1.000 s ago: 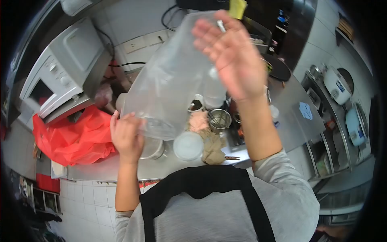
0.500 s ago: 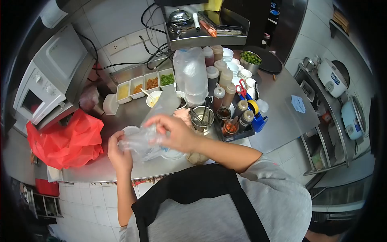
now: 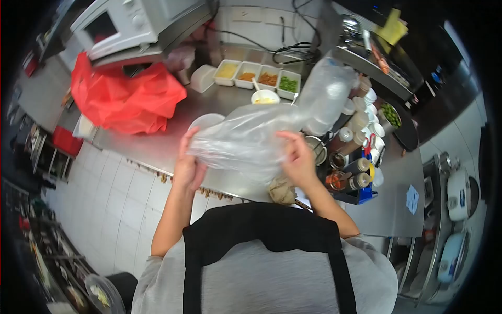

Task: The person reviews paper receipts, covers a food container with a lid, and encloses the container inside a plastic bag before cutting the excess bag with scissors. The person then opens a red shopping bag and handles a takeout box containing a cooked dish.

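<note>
A clear plastic bag is stretched sideways between my two hands above the steel counter. My left hand grips its left end, thumb and fingers closed on the film. At the opposite end, my right hand has its fingers curled at the bag's edge, slightly blurred. Behind the bag, a pale round dish is partly covered. A small white bowl with a spoon stands beyond it. Close to my right wrist lies a crumpled tan cloth.
Chopped-food tubs line the back. A red plastic bag sits left, below the microwave. To the right are a stack of clear bags, a metal pot, sauce bottles and a blue cloth.
My hands have moved apart, spreading the plastic bag wide from its bunched form. The head view has turned, so the counter appears rotated and shifted.
</note>
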`<state>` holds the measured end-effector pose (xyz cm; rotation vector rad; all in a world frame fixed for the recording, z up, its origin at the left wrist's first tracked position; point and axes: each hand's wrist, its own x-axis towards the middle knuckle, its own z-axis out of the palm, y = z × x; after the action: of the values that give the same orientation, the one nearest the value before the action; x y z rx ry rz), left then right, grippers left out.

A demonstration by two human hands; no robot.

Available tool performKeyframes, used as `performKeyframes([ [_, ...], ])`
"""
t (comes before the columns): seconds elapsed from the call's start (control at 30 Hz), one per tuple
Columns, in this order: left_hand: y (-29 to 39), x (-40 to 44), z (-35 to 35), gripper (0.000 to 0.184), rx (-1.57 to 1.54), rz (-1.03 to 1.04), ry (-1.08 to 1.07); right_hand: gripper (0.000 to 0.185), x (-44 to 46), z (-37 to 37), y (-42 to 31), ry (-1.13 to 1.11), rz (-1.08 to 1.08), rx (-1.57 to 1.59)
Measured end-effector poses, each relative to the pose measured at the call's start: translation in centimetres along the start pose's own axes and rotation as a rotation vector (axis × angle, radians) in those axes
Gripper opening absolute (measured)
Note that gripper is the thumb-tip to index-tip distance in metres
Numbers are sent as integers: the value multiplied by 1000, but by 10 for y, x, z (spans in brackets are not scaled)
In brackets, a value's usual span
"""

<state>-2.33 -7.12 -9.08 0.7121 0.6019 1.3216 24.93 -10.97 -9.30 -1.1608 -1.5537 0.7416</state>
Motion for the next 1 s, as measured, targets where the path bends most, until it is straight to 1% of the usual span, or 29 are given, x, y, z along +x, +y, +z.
performKeyframes([
  [0.07, 10, -28, 11, 50, -101, -147, -392, 53, 13, -6, 44, 263, -90, -210],
  [0.1, 13, -34, 11, 50, 147, -207, -404, 55, 18, -8, 55, 346, -137, -312],
  [0.13, 16, -38, 11, 50, 396, -272, -412, 56, 19, 0, 50, 275, -75, -77],
  [0.17, 9, -38, 12, 51, 761, -10, -339, 58, 19, 7, 43, 201, -11, 154],
  [0.2, 1, -37, 14, 52, 1147, 215, -177, 59, 18, 12, 35, 125, 57, 383],
  [0.3, -26, -10, -53, 53, 1030, 178, 386, 64, -2, 14, -12, -363, 392, 1067],
  [0.33, -34, -6, -60, 58, 763, 327, 369, 66, -4, 15, -18, -531, 506, 1286],
  [0.43, -1, -33, -8, 59, -66, -3, 56, 68, 7, 19, 11, -84, -42, -324],
  [0.47, 3, -42, -3, 58, -32, -107, -102, 67, 13, 14, 7, 28, 142, -384],
  [0.5, 7, -49, 1, 57, 2, -208, -261, 67, 17, 13, 14, 98, 102, -185],
  [0.57, 5, -47, -4, 57, 407, -224, -255, 65, 26, 19, 11, 233, 13, 216],
  [0.6, -4, -39, -17, 57, 772, -142, -75, 64, 23, 17, 5, 167, 338, 630],
  [0.63, -11, -33, -28, 58, 1131, -59, 114, 65, 22, 18, 2, 122, 315, 528],
  [0.77, -24, -19, -42, 54, 311, 70, 317, 67, 20, 21, -3, -44, 208, 124],
  [0.83, -11, -37, -36, 54, -63, -118, -46, 68, 15, 21, -2, -124, 161, -81],
  [0.87, -2, -43, -27, 54, -67, -160, -151, 69, 21, 19, 34, 65, 109, -166],
  [0.9, 7, -50, -18, 55, -65, -202, -257, 67, 24, 21, 49, 113, 45, -94],
  [0.97, 15, -53, -5, 57, 304, -174, -313, 62, 33, 27, 39, 203, -91, 46],
  [1.0, 4, -43, -20, 54, 601, -40, -101, 58, 26, 31, 32, 93, 281, 571],
])
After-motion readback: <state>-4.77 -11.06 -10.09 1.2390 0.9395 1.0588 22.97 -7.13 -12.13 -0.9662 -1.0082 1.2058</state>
